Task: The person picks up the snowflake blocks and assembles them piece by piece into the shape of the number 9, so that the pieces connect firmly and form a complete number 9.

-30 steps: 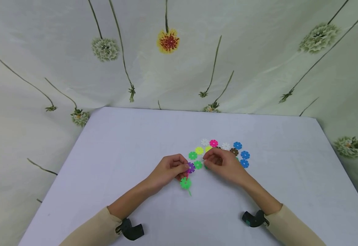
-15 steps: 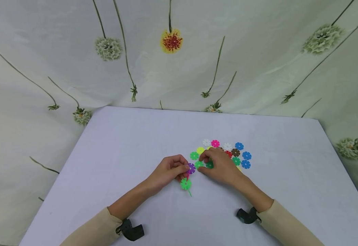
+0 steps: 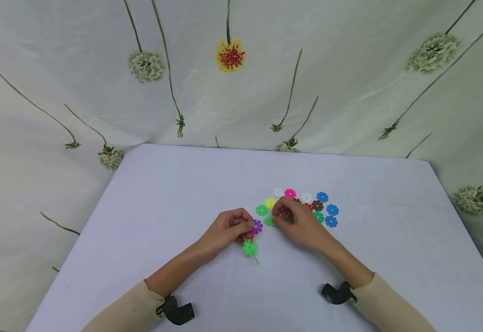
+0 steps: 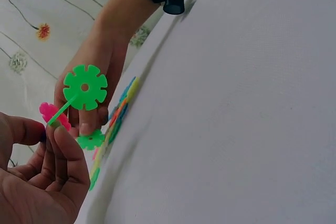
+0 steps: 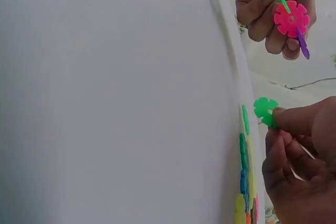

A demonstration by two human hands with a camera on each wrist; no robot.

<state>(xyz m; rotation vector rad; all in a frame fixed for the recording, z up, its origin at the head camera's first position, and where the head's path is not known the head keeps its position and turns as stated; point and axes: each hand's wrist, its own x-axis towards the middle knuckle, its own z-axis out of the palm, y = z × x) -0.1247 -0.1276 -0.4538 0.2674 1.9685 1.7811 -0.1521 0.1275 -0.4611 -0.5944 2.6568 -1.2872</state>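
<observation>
My left hand (image 3: 228, 229) pinches a short chain of plastic snowflake discs slotted into one another. In it are a purple disc (image 3: 258, 226), a pink disc (image 5: 292, 20) and a green disc (image 3: 250, 247), with a further green piece seen edge-on below. Facing it, my right hand (image 3: 301, 225) pinches a single green snowflake disc (image 5: 264, 109) between thumb and fingers. That disc is raised over the table, a small gap away from the purple one. Part of it is hidden by the fingertips in the head view.
Loose snowflake discs lie in a cluster behind and beside my right hand, including a blue disc (image 3: 332, 210), a pink disc (image 3: 290, 193) and a yellow disc (image 3: 270, 203). They rest on a white-covered table (image 3: 175, 184). A flower-print cloth (image 3: 250, 106) hangs behind.
My right hand reached left with thumb and finger apart over a green disc, then picked it up and rose slightly. The left hand and its chain stay nearly still.
</observation>
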